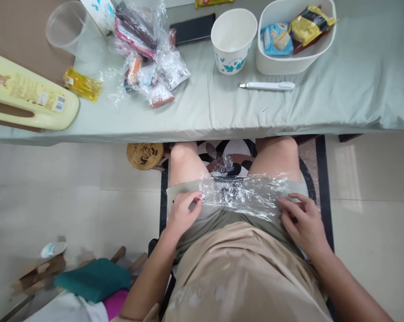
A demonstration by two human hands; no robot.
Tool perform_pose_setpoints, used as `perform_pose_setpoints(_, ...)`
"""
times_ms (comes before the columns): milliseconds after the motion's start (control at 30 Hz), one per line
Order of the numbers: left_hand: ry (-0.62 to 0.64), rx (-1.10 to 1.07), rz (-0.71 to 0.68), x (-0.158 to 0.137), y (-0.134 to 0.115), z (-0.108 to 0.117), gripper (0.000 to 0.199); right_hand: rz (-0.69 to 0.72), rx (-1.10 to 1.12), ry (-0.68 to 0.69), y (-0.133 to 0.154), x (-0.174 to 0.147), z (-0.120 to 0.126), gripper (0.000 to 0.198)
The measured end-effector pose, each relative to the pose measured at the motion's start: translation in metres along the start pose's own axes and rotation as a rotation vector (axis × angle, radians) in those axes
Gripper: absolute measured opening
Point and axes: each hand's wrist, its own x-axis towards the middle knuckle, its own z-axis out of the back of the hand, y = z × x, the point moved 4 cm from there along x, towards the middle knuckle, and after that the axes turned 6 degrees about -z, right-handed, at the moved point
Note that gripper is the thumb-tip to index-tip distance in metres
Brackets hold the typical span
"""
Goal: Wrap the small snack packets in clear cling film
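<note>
A sheet of clear plastic film [242, 194], crinkled and shiny, stretches across my lap between both hands. My left hand [184, 212] pinches its left edge between thumb and fingertips. At the other end, my right hand [302, 221] has its bent fingers on the film's right edge. Under the film lie my grey-green shorts and bare thighs. On the table in front stand a white paper cup [233, 42] with blue leaf print and a white bin [294, 62] holding wrapped snacks. A white pen [267, 86] lies before them.
A pile of plastic wrappers [151, 58], a black phone [194, 30], a clear plastic cup [67, 29], a yellow packet [82, 84] and a large yellow bottle [30, 89] are on the cloth-covered table [202, 114]. Below stands a round wooden stool [144, 155]; a teal cushion [94, 279] is lower left.
</note>
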Motion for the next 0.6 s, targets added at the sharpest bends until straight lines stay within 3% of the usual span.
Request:
perform_pose_setpoints(167, -0.017, -0.118, -0.016, 0.003, -0.004, 0.003, 0.014, 0.176, -0.148, -0.108, 0.035, -0.012, 0.016, 0.024)
perform_pose_setpoints(233, -0.030, -0.132, -0.030, 0.005, -0.007, 0.003, 0.013, 0.259, -0.153, -0.033, 0.057, -0.009, 0.010, 0.028)
perform_pose_setpoints(367, -0.060, -0.144, -0.080, 0.006, -0.020, 0.008, 0.011, 0.296, -0.222, 0.149, 0.093, 0.016, -0.024, 0.039)
perform_pose_setpoints(467, -0.088, -0.159, -0.141, 0.008, -0.032, 0.023, 0.010, 0.313, -0.200, 0.270, 0.106, 0.043, -0.040, 0.020)
perform_pose_setpoints(533, -0.226, -0.195, -0.175, 0.013, -0.035, 0.042, 0.014, 0.265, -0.041, 0.411, 0.110, 0.059, -0.036, 0.012)
perform_pose_setpoints(600, -0.516, -0.316, -0.187, 0.020, -0.031, 0.065, 0.032, 0.138, 0.272, 0.515, 0.112, 0.071, -0.020, 0.012)
